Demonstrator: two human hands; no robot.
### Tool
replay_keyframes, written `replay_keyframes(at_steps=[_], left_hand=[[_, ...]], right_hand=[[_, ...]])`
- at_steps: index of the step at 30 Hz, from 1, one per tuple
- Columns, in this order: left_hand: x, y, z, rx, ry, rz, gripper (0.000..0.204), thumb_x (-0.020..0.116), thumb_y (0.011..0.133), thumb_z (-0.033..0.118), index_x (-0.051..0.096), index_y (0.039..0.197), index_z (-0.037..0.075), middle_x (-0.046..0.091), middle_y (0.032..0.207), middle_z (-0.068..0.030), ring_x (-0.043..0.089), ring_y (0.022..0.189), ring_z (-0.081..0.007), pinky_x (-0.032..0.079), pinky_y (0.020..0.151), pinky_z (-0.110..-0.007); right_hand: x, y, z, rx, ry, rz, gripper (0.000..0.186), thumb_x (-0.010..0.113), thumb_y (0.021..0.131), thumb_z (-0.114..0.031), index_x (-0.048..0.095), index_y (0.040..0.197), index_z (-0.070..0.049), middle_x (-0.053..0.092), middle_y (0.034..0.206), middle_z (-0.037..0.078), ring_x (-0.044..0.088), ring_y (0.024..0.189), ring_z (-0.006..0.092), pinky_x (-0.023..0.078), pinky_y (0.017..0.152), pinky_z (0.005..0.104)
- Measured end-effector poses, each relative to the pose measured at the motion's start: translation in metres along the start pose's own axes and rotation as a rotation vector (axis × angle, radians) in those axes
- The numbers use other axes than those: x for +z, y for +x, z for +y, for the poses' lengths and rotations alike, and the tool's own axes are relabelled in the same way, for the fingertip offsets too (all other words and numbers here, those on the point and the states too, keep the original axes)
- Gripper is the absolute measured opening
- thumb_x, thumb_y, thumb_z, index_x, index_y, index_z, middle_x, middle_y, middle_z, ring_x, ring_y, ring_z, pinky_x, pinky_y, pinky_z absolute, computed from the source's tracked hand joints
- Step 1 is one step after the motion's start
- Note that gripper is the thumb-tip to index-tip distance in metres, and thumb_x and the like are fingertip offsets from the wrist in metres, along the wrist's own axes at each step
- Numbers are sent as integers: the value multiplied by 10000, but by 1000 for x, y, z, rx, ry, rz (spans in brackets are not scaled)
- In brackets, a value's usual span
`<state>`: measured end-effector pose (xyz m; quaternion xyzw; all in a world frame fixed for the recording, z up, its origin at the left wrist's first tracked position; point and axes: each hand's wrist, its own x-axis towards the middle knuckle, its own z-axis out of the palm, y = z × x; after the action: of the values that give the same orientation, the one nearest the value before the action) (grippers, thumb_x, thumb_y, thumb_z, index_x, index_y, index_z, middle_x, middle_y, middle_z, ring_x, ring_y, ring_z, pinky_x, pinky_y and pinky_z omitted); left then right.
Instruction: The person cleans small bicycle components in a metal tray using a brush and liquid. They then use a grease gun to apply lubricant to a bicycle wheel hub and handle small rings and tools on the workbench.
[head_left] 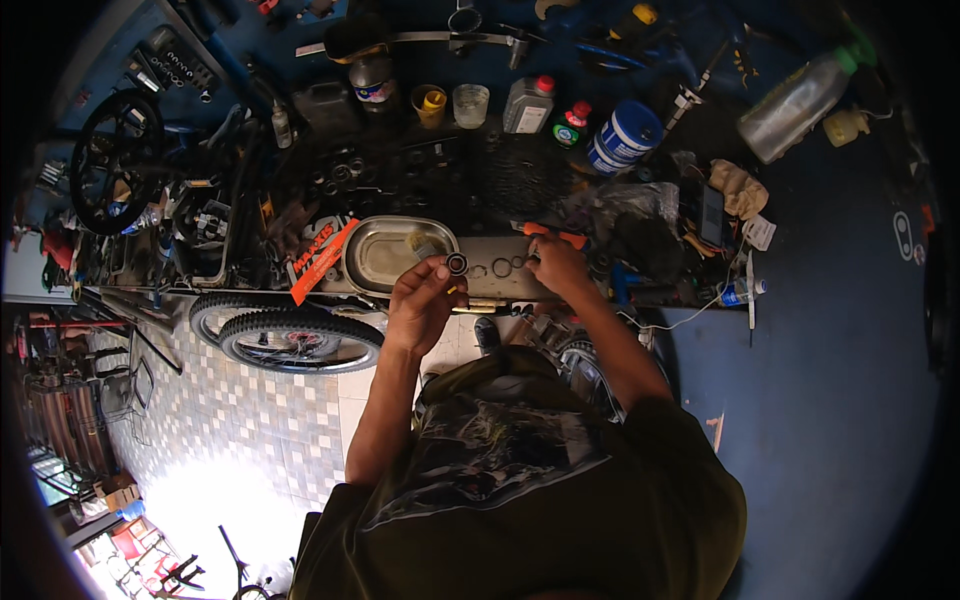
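Note:
My left hand [424,298] pinches a small round bearing [457,264] between thumb and fingers, held up beside the front rim of an oval metal tray [352,262]. A brush with pale bristles [424,243] lies in that tray. To the right, my right hand [558,268] is down at the bench with its fingers drawn together; what they hold, if anything, is too small to make out. Thin metal rings [501,267] lie on the bench between my hands. Just beyond my right hand is an orange-handled tool [562,237], partly covered by the hand.
An orange printed strip [325,262] lies left of the tray. Bottles, cups and a blue-and-white tub [626,137] line the bench's back. Plastic wrap [635,207] and tools crowd its right. Bicycle wheels [300,340] stand below the front edge, left.

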<state>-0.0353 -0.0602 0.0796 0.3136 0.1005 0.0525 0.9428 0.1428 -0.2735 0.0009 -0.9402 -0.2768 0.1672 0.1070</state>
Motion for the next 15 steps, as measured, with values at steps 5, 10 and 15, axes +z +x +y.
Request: replay_keyframes(at_steps=[5,10,15], left_hand=[[1,0,0,15,-16,-28,177,651,987,178,672,1145,102,678,1079,-13,620,931,-186,490,750,-346],[-1,-2,1,33,-18,-24,173,654,985,177,676,1138,100,683,1077,-17,622,930,-191,492,755,-347],[0,-3,0,29,-37,-17,183,651,987,178,676,1147,93,685,1079,-17,623,925,-191,490,760,-343]], right_hand=[[-2,5,2,-44,72,-34,343,748,848,-191,602,1146,-107,649,1187,124,671,1056,328,558,838,481],[-12,6,-8,-27,119,-77,363,732,845,-153,569,1167,-113,671,1122,146,684,1011,339,554,818,472],[9,14,12,-56,64,-22,248,725,858,-162,644,1084,-100,692,1019,138,705,916,335,547,761,465]])
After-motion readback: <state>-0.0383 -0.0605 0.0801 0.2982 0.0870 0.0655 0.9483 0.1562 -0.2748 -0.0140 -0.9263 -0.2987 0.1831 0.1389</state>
